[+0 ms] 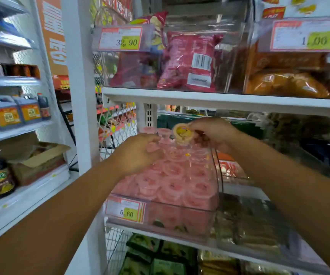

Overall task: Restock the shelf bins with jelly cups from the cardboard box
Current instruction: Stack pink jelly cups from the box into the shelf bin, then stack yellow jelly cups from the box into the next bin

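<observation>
Right-hand grip (213,133): thumb and fingers pinch a small round translucent plastic jelly cup with glossy yellow foil lid (183,134). The lid is tilted toward the camera, over the rear of the clear curved-front acrylic bin (218,175). Left-hand grip (138,151): fingers curled down onto the pink round foil-lidded jelly cups (172,185) packed in that bin; can't tell if it holds one. Open brown corrugated cardboard box (39,161) sits on the white side shelf (47,182) at left, well apart.

Both forearms bare down to wrists — left hand (138,151), right hand (215,133) likewise bare.
</observation>
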{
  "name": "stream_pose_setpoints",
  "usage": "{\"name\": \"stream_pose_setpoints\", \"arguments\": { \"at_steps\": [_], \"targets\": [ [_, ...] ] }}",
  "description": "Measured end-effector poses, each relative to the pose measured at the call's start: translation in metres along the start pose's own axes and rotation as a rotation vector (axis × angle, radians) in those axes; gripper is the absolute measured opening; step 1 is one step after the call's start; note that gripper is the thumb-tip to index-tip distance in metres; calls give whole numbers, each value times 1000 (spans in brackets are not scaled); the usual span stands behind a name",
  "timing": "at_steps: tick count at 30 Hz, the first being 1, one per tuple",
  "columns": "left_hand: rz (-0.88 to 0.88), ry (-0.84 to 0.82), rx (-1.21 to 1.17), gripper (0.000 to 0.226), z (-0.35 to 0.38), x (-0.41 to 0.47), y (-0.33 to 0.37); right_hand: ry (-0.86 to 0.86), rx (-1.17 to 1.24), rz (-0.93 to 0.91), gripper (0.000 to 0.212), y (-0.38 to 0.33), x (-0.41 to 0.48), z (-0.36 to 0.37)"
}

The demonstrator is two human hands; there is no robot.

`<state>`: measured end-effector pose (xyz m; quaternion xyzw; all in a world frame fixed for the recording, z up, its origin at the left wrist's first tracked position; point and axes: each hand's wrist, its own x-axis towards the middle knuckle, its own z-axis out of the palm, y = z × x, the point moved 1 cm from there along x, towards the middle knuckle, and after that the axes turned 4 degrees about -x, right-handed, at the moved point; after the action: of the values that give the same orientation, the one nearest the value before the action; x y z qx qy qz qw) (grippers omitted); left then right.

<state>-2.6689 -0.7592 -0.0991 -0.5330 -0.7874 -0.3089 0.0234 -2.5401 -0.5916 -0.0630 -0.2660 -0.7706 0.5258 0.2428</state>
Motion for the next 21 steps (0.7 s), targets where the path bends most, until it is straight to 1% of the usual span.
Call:
{"name": "stream_pose_setpoints", "arguments": {
  "at_steps": [3, 5, 8, 9, 10, 12, 13, 16, 19, 21],
  "targets": [
    [111, -43, -42, 49, 10, -17, 44, 101, 170, 20, 10, 0, -32, -31],
    [182, -94, -91, 49, 21, -28, 71, 166, 196, 44, 10, 11, -54, -56],
    [252, -186, -128, 54, 38, -37, 99, 253, 71, 143, 12, 40, -82, -91],
    [271, -212, -106, 57, 44, -39, 106, 243, -8, 180, 13, 50, -89, -100],
    [291, -233, -72, 58, 49, -40, 110, 180, -125, 222, 12, 60, -94, -105],
    [307, -266, -11, 60, 58, -42, 114, -15, -364, 306, 17, 78, -100, -104],
    [306, -280, 13, 60, 61, -42, 113, -86, -424, 339, 20, 85, -102, -101],
    [305, -314, 112, 62, 68, -46, 107, -198, -468, 436, 30, 105, -99, -90],
    [332, -288, 123, 64, 72, -51, 101, -419, -715, 483, 38, 106, -95, -73],
    [333, -277, 117, 65, 73, -52, 98, -506, -776, 510, 39, 101, -95, -65]
  ]
}}
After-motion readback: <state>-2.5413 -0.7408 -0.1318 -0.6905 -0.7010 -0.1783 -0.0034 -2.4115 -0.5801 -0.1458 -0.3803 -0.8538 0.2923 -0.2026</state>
